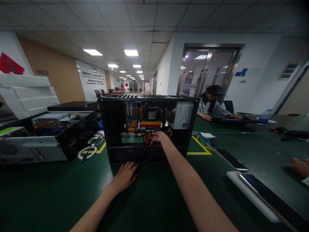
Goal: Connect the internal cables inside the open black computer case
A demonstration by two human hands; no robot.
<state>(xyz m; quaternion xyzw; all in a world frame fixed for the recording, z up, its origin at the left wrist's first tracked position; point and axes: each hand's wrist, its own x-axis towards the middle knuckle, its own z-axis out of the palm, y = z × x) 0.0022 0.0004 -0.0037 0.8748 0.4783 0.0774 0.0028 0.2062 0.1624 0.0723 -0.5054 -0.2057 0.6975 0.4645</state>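
An open black computer case point(127, 155) stands upright in front of me, its inside facing me. Within it show a motherboard point(135, 111) with red and yellow memory slots and a silver power supply point(184, 112) at the upper right. My right hand point(158, 136) reaches into the lower middle of the case, fingers closed on a bundle of coloured cables point(146, 140); the exact cable pinched is too small to make out. Flat on the green table, my left hand point(126, 175) is spread, holding nothing, with its fingertips at the bottom front edge of the case.
To the left sits another opened computer case point(45, 149), with a coiled white cable point(87, 152) beside it. On the right lie phone-like dark slabs point(231, 159) and loose coloured wires point(204, 140). Across the table a person point(214, 103) sits; another person's hand point(299, 166) shows at right.
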